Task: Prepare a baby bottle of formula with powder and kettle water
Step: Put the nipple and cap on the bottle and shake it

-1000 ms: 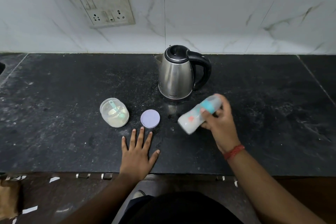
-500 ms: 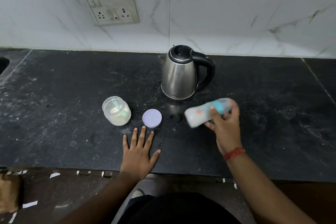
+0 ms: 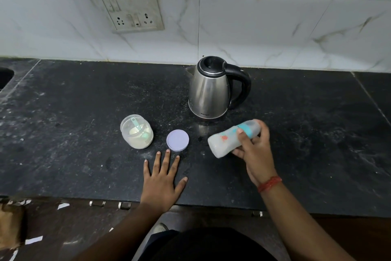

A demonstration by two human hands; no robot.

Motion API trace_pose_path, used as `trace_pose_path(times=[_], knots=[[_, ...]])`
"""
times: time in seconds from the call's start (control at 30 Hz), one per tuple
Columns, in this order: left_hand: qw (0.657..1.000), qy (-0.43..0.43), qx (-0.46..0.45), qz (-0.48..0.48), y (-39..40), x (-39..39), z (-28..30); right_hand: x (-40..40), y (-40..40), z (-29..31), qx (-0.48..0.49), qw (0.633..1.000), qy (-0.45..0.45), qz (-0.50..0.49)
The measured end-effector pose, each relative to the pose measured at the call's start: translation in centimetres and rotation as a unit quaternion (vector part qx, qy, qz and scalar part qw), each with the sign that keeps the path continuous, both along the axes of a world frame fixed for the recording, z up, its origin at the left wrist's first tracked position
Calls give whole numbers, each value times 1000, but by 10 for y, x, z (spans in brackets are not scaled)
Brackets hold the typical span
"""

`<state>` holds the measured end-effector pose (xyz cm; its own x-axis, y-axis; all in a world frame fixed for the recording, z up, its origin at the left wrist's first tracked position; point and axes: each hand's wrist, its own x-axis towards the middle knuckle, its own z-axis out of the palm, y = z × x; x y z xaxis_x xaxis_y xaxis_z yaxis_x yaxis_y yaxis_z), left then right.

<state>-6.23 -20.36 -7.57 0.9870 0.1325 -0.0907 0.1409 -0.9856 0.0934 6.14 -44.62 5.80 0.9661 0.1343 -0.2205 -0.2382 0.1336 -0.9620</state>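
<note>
Bottle (image 3: 230,138) of whitish liquid lies tilted in right hand (image 3: 254,148).

A grimy switch-and-socket plate (image 3: 129,9) hangs on the marbled wall tiles (image 3: 264,34) above the black countertop (image 3: 74,116).

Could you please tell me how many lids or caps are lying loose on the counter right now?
1: the purple lid lies flat between the open powder jar and the baby bottle, just beyond the left hand.
</note>
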Motion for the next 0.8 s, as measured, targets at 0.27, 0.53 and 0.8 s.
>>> trace_pose_path(times=[0.27, 0.53, 0.8], knots=[[1000, -1, 3, -1, 0, -1, 1, 6, 4, 1, 11, 1000, -7, -7], [1000, 0, 1, 0, 0, -2, 0, 11, -1, -1, -50, 998, -41, 28], [1000, 0, 3, -3, 2, -1, -1, 12, -1, -5, -86, 991, -65, 79]])
